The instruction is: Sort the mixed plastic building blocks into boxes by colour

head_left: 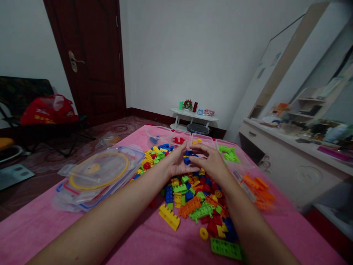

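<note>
Both my hands meet above a heap of coloured plastic building blocks (pixel 198 206) on a pink cloth (pixel 154 246). My left hand (pixel 178 162) and my right hand (pixel 211 162) are both closed around a small cluster of blue blocks (pixel 188 157) held between them. Behind the hands stand clear plastic containers: one with a little blue (pixel 157 135), one with red blocks (pixel 180 139), one with yellow blocks (pixel 202 140), one with green blocks (pixel 230 152). A further clear container to the right holds orange blocks (pixel 259 189).
A stack of clear container lids (pixel 96 175), the top one with a yellow ring, lies at the left of the cloth. A white dresser (pixel 289 162) stands at the right, a dark door (pixel 88 59) and a chair with a red bag (pixel 46 110) at the left.
</note>
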A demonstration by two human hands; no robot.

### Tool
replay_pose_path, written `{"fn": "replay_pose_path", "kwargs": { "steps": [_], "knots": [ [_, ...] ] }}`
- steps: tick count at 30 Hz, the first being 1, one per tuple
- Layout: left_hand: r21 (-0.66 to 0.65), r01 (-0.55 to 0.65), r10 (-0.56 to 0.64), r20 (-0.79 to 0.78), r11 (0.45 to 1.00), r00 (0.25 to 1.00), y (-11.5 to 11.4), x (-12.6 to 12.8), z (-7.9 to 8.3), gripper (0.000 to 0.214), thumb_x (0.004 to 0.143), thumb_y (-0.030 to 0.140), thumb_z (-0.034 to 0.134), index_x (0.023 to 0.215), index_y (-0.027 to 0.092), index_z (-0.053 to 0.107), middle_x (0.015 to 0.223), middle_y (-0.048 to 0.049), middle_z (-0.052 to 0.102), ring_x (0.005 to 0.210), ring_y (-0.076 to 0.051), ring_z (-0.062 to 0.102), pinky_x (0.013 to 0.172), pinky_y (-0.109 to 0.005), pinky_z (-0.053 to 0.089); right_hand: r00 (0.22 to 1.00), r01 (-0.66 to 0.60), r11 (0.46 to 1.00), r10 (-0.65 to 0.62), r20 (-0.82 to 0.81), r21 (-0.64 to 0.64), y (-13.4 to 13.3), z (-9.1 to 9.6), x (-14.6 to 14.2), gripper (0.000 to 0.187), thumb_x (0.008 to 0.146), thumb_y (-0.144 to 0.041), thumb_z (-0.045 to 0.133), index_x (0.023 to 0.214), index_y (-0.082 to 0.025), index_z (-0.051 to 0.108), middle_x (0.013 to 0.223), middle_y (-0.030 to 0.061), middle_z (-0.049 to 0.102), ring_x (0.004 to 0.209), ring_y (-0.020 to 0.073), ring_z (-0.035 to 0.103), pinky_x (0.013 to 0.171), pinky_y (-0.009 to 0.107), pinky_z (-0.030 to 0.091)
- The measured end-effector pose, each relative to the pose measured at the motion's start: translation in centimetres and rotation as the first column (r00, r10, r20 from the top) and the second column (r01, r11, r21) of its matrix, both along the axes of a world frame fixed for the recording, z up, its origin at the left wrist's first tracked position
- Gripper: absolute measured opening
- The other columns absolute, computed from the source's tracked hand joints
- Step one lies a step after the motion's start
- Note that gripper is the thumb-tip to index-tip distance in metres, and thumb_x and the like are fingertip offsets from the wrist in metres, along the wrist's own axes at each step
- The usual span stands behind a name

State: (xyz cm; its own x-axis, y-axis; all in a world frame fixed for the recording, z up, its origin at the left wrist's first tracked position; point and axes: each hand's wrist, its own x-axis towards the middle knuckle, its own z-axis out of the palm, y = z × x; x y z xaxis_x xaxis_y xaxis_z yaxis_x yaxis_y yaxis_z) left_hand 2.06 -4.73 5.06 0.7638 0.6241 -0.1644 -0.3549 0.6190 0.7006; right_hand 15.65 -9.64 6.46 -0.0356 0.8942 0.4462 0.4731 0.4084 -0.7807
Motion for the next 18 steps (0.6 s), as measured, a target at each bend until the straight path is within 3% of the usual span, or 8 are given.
{"fn": "replay_pose_path", "kwargs": {
  "steps": [4,7,10,11,13,18],
  "knots": [
    [-0.155,-0.017,0.032,0.094,0.988,0.995,0.5,0.1,-0.5,0.024,0.091,0.03,0.043,0.093,0.011,0.056,0.071,-0.0047,0.061,0.055,-0.009,0.059,0.048,-0.017,0.05,0.997,0.073,0.994,-0.074,0.014,0.083,-0.1,0.1,-0.4,0.022,0.07,-0.024,0.065,0.091,-0.017,0.069,0.095,0.0066,0.069,0.085,0.0183,0.064,0.07,0.029,0.053],
    [-0.181,-0.046,0.064,0.094,0.982,0.994,1.1,-0.1,-0.6,0.02,0.089,0.022,0.042,0.089,0.009,0.057,0.067,-0.0064,0.059,0.052,-0.008,0.056,0.038,-0.011,0.041,0.991,0.131,0.984,-0.129,-0.025,0.12,-0.2,0.5,0.1,0.019,0.072,-0.028,0.064,0.086,-0.016,0.069,0.089,0.0068,0.07,0.08,0.0177,0.065,0.069,0.029,0.052],
    [-0.137,-0.281,0.29,0.048,0.95,0.956,3.5,-0.7,0.0,0.017,0.088,0.018,0.041,0.085,0.009,0.056,0.068,-0.0066,0.059,0.055,-0.009,0.056,0.044,-0.014,0.047,0.983,0.182,0.976,-0.175,-0.062,0.123,-0.2,0.8,0.9,0.021,0.073,-0.031,0.064,0.086,-0.015,0.07,0.084,0.0069,0.07,0.072,0.0169,0.064,0.064,0.029,0.052],
    [-0.104,-0.409,0.413,0.014,0.907,0.911,4.8,-1.0,0.4,0.015,0.087,0.016,0.041,0.082,0.01,0.054,0.067,-0.005,0.058,0.056,-0.009,0.056,0.048,-0.016,0.049,0.98,0.191,0.975,-0.183,-0.083,0.112,-0.2,0.8,1.1,0.023,0.073,-0.032,0.064,0.086,-0.014,0.069,0.082,0.007,0.07,0.07,0.0169,0.064,0.061,0.028,0.052],
    [0.038,-0.663,0.664,-0.069,0.747,0.744,7.9,-1.8,1.3,0.014,0.086,0.014,0.04,0.078,0.014,0.051,0.062,-0.0016,0.053,0.057,-0.009,0.055,0.055,-0.021,0.052,0.975,0.194,0.977,-0.183,-0.124,0.087,-0.3,0.9,1.4,0.025,0.073,-0.034,0.064,0.086,-0.014,0.069,0.081,0.0075,0.07,0.069,0.0174,0.064,0.058,0.027,0.051],
    [0.247,-0.772,0.81,-0.131,0.585,0.572,14.6,-4.2,2.7,0.016,0.085,0.012,0.04,0.071,0.017,0.045,0.055,0.0031,0.042,0.055,-0.009,0.048,0.061,-0.023,0.047,0.974,0.18,0.98,-0.167,-0.154,0.079,-0.5,1.0,1.5,0.024,0.074,-0.035,0.062,0.084,-0.014,0.068,0.074,0.0059,0.068,0.067,0.0167,0.064,0.056,0.026,0.051]
  ]
}}
